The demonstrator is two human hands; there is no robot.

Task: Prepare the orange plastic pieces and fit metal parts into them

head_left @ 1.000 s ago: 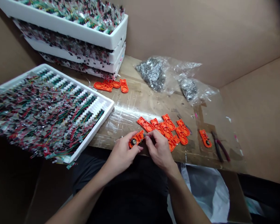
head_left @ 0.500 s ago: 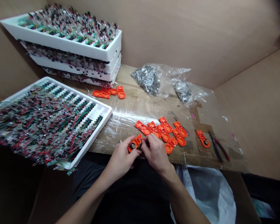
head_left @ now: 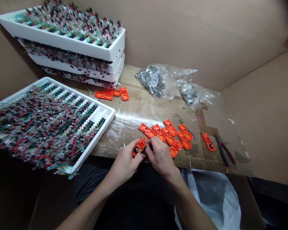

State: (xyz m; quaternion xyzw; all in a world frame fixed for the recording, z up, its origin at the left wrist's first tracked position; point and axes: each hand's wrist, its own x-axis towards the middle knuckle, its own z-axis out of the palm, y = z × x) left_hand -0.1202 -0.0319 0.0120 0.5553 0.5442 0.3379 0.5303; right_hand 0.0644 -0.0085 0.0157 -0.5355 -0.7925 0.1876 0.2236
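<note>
My left hand holds an orange plastic piece with a round dark-and-metal part set in its near end. My right hand pinches the piece's far end, and the fingers hide what lies between them. Just beyond my right hand lie several similar orange pieces in a loose group on the plastic-covered wooden table. Off to the right, a single orange piece with a round part lies beside red-handled pliers.
A white foam tray packed with wired components lies at left, and a stack of such trays stands behind it. Several orange pieces lie near the stack. Two clear bags of metal parts sit at the back. Cardboard walls surround the table.
My hands have drawn closer together, with the right fingers now against the orange piece's far end. The view has shifted slightly, and the pieces on the table have not visibly moved.
</note>
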